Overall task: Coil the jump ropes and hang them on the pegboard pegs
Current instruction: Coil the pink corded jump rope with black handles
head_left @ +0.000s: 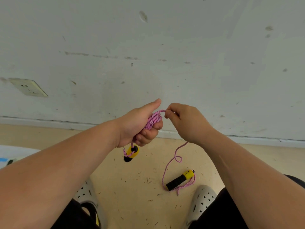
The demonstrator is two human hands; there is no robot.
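Observation:
A pink jump rope (pixel 153 120) with yellow-and-black handles is partly wound into loops inside my left hand (pixel 138 126), which is closed around the bundle. One handle (pixel 131 153) dangles just below that hand. My right hand (pixel 186 121) pinches the rope right beside the bundle. From it the loose rope (pixel 175 160) trails down to the floor. The other handle (pixel 180 179) lies on the floor near my right foot. No pegboard is in view.
A scuffed white wall (pixel 148 55) with a socket (pixel 28 87) at the left stands straight ahead, with a baseboard below. The tan floor (pixel 132 187) is littered with small debris. My grey perforated shoes (pixel 202 202) are at the bottom.

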